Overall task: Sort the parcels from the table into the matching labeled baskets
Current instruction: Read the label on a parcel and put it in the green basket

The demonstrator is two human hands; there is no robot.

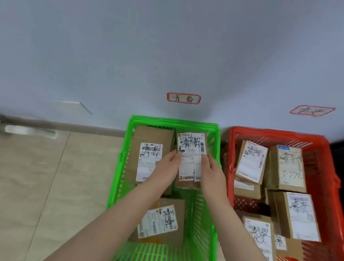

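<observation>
The parcel [191, 154], a small brown box with a white shipping slip and two big handwritten characters across it, is at the centre of the frame, held low inside the far end of the green basket [118, 178]. The left hand [165, 169] grasps its left edge and the right hand [211, 171] its right edge. Pinched from either side, the box is level with its slip facing up, probably so the writing can be checked against the sign. Whether its underside already touches anything below cannot be told.

The characters look like those on the red-bordered label [183, 98] stuck to the wall just above this basket, which would explain the choice of basket. Just left of the held box lies a larger box [152, 136], and nearer the bottom of the frame a third box [163, 221]; both are marked in similar writing.

To the right, the red basket [273, 134] holds several boxes with different characters, under its own wall label [312, 110]. The step in hand looks like setting the box down. The surface the parcels come from is out of view. Beige floor tiles [32, 179] fill the left.
</observation>
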